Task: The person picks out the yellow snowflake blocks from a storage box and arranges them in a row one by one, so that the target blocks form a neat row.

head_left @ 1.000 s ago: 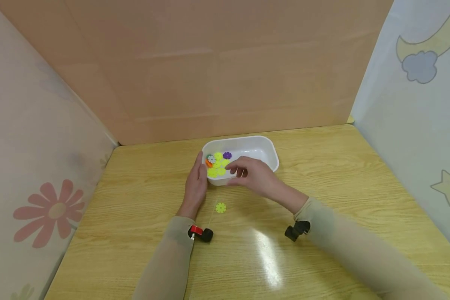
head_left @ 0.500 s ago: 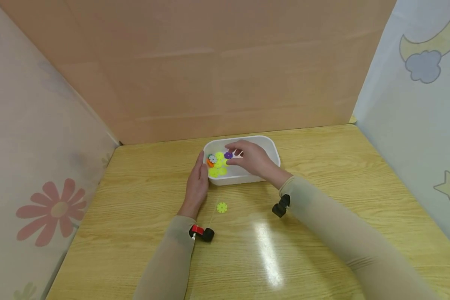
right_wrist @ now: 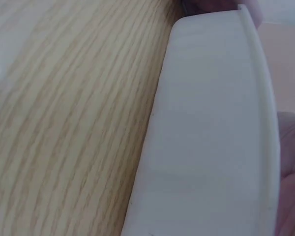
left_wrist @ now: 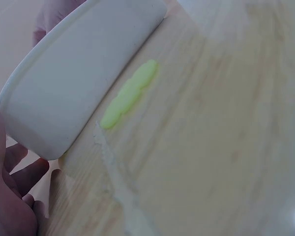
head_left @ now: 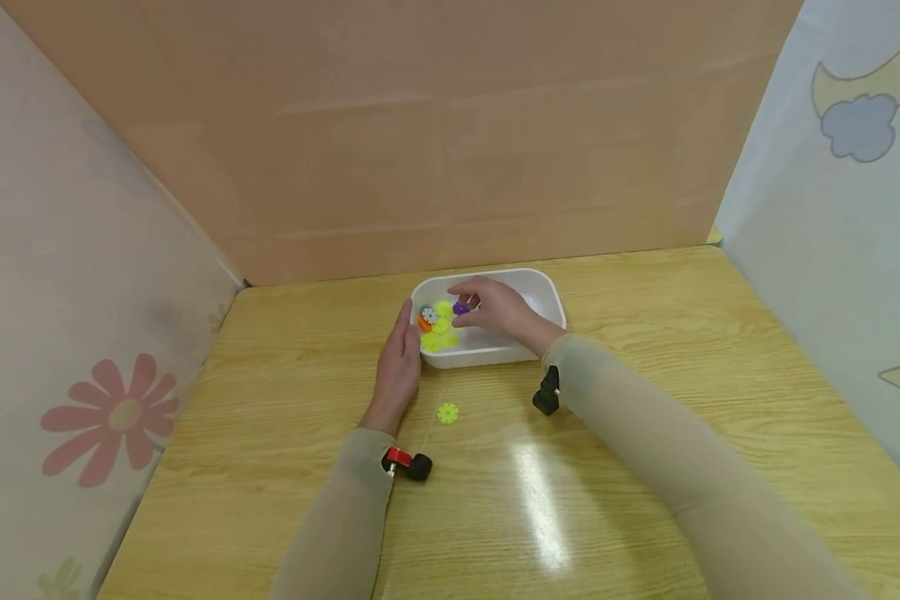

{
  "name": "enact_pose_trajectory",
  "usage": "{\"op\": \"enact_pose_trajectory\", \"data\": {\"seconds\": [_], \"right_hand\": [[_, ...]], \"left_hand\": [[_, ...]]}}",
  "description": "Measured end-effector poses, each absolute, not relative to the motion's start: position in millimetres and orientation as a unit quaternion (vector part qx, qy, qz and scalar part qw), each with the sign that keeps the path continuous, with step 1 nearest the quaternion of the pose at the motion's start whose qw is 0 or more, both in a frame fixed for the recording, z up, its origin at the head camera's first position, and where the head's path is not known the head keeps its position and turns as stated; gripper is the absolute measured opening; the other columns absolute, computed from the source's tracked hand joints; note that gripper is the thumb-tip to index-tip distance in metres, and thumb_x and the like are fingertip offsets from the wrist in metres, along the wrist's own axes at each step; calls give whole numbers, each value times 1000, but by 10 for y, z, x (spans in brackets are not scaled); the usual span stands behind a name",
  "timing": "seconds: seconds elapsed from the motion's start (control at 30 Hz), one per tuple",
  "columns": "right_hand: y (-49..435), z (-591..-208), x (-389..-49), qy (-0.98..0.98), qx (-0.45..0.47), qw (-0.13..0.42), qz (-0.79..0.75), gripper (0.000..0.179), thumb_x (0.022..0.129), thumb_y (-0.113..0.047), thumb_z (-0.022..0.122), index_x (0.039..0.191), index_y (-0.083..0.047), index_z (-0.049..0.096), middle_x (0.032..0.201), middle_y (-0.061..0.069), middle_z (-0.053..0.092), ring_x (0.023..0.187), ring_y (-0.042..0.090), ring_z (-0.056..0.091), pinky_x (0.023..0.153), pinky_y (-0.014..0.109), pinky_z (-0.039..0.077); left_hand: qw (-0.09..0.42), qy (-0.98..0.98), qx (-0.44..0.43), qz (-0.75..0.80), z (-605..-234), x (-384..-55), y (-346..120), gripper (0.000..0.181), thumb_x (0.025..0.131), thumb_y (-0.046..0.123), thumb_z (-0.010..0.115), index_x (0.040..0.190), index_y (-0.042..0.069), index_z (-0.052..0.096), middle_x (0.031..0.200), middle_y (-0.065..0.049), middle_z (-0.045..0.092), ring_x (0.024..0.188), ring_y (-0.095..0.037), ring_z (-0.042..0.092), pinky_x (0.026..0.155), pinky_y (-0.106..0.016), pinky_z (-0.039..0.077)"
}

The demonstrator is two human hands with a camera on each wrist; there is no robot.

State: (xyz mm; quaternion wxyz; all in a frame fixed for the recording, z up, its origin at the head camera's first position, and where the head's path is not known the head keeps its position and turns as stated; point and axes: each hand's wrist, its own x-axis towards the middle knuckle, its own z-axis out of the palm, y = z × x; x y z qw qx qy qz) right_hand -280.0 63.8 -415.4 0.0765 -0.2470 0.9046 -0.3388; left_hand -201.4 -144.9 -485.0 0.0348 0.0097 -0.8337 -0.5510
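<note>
In the head view a white plastic basin (head_left: pixel 487 357) stands on the table near the back panel. My left hand (head_left: pixel 399 371) rests along its left end, fingers stretched against the outer wall. My right hand (head_left: pixel 498 310) reaches inside, its thumb and fingers about a purple snowflake disc (head_left: pixel 460 308), which looks tilted between them. Several yellow snowflake discs (head_left: pixel 439 341) lie in the left part of the basin. A white snowflake disc (head_left: pixel 430 316) and an orange piece (head_left: pixel 424 323) are beside them. In the right wrist view the basin wall (right_wrist: pixel 211 118) hides most of the right hand.
One yellow snowflake disc (head_left: pixel 447 412) lies on the wooden table (head_left: pixel 270 467) in front of the basin. A peach panel (head_left: pixel 450 150) rises behind, with printed panels on both sides. Wrist cameras (head_left: pixel 420 467) are strapped to both sleeves.
My right hand has gone from over the basin's front rim to the purple disc inside, and its fingers have drawn in around it. The left hand keeps its place at the basin's end.
</note>
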Motion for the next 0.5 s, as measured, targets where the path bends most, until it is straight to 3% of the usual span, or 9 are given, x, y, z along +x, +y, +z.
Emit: {"op": "enact_pose_trajectory", "data": {"seconds": [0.2, 0.37, 0.5], "right_hand": [[577, -4299, -2906, 905, -248, 91, -335, 61, 99, -17, 87, 153, -4, 65, 118, 11, 74, 110, 25, 66, 101, 41, 55], [552, -4378, -2900, 906, -245, 103, -330, 59, 101, -19, 84, 156, -8, 63, 110, 6, 69, 101, 22, 61, 90, 37, 53], [537, -4406, -2893, 907, -255, 106, -317, 58, 104, -23, 81, 157, -11, 62, 119, 6, 71, 105, 22, 62, 92, 38, 54]], "left_hand": [[30, -834, 15, -551, -4844, -1995, -1460, 61, 120, 48, 29, 178, 32, 23, 181, 8, 26, 167, -21, 23, 135, -51, 20], [29, -832, 14, -553, -4841, -1973, -1469, 61, 121, 47, 29, 178, 30, 23, 181, 9, 26, 167, -20, 22, 136, -51, 19], [32, -831, 10, -556, -4830, -1959, -1478, 60, 121, 45, 30, 178, 29, 23, 181, 8, 27, 167, -21, 23, 136, -51, 20]]}}
